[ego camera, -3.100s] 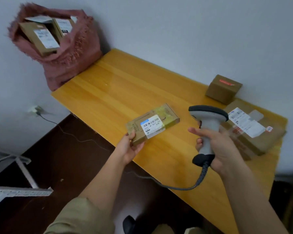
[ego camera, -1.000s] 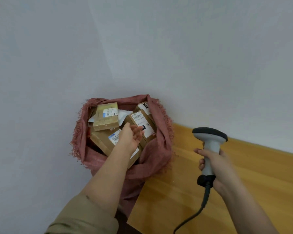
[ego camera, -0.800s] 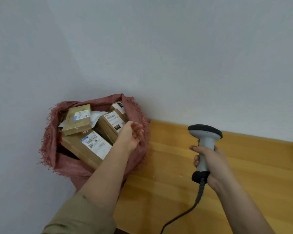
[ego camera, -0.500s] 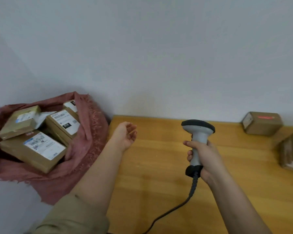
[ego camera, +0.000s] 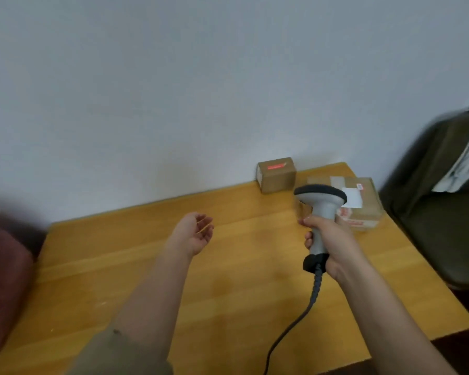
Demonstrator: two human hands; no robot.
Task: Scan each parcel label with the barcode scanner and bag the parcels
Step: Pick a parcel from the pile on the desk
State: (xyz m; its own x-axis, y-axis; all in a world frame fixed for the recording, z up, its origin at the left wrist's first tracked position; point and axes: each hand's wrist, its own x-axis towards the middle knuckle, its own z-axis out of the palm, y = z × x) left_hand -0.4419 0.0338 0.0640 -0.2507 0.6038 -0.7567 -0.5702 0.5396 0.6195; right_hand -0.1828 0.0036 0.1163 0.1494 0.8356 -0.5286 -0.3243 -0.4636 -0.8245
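Note:
My right hand [ego camera: 333,244] grips the handle of a grey barcode scanner [ego camera: 320,209] with a black head, held upright above the wooden table [ego camera: 228,280]; its coiled cable hangs toward the front edge. My left hand [ego camera: 194,234] hovers over the table's middle, palm up, fingers relaxed, holding nothing. A small brown parcel [ego camera: 276,175] with a red scan line on its top stands against the wall. A larger flat parcel [ego camera: 363,204] with a white label lies at the far right, partly behind the scanner. The dusky-pink bag [ego camera: 3,288] shows only at the left edge, blurred.
A dark green chair [ego camera: 441,198] with a white cloth over its back stands right of the table. A pale wall runs behind the table. The table's front right corner lies near my right forearm.
My left hand left the small parcel in the pink bag and drew back empty over the table. The view swung right, so the bag slid to the left edge and two parcels came into sight.

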